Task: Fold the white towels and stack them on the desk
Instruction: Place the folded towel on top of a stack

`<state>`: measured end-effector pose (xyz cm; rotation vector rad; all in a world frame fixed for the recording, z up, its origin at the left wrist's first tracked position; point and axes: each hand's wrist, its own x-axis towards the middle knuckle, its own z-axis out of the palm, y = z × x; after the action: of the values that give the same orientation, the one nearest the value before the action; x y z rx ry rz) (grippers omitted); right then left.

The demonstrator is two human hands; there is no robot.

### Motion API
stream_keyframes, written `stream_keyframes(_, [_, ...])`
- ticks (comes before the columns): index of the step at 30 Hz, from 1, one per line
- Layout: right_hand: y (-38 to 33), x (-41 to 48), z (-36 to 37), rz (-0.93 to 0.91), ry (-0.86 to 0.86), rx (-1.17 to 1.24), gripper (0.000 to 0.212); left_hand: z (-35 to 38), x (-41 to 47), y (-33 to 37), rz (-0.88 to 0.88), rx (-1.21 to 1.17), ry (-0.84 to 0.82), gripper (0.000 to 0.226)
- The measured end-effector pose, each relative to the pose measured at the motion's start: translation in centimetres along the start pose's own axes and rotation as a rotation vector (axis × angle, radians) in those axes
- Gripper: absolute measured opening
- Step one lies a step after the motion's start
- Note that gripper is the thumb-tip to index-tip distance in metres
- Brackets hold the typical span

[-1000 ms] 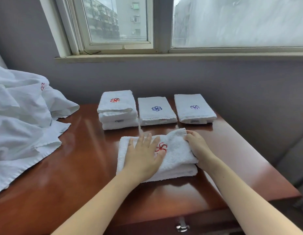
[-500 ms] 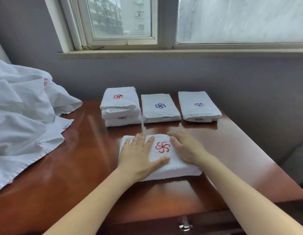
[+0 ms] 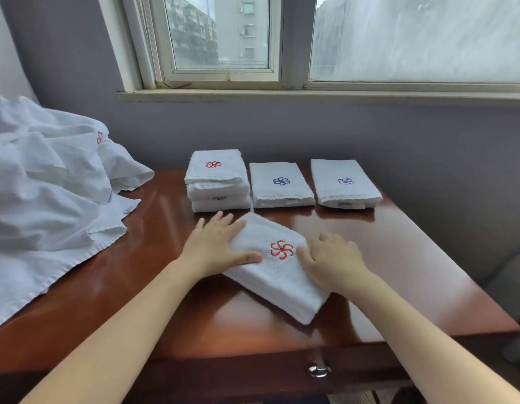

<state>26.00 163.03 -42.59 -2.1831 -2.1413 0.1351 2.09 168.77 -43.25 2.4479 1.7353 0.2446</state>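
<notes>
head view, close, looking down-forward over desk (image 3: 398, 272) toward window (image 3: 220, 33)

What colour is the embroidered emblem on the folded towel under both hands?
Red, a pinwheel emblem on the white towel, clearest in the head view.

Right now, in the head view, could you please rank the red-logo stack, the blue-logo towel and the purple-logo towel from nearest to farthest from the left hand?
1. The red-logo stack, back left, just beyond the left hand.
2. The blue-logo towel, back middle.
3. The purple-logo towel, back right.
</notes>
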Motion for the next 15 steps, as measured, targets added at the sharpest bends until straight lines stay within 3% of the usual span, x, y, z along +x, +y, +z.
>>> stream_keyframes(3, [-0.1, -1.6, -0.5, 0.010, -0.048, 0.090, 0.052, 0.0, -1.0, -0.2, -0.103, -0.096, 0.118, 0.095])
stream_keyframes(7, [0.3, -2.0, -1.7, 0.033, -0.252, 0.549, 0.049, 0.2, -3.0, -0.1, -0.242, -0.304, 0.224, 0.086])
stream_keyframes(11, [0.6, -1.7, -1.7, 0.063, -0.279, 0.734, 0.068, -0.3, -5.2, 0.5, -0.269, -0.622, -0.079, 0.091])
stream_keyframes(15, [0.5, -1.2, -1.9, 0.059, -0.336, 0.808, 0.049, -1.2, -6.6, 1.7, -0.215, -0.673, -0.243, 0.084])
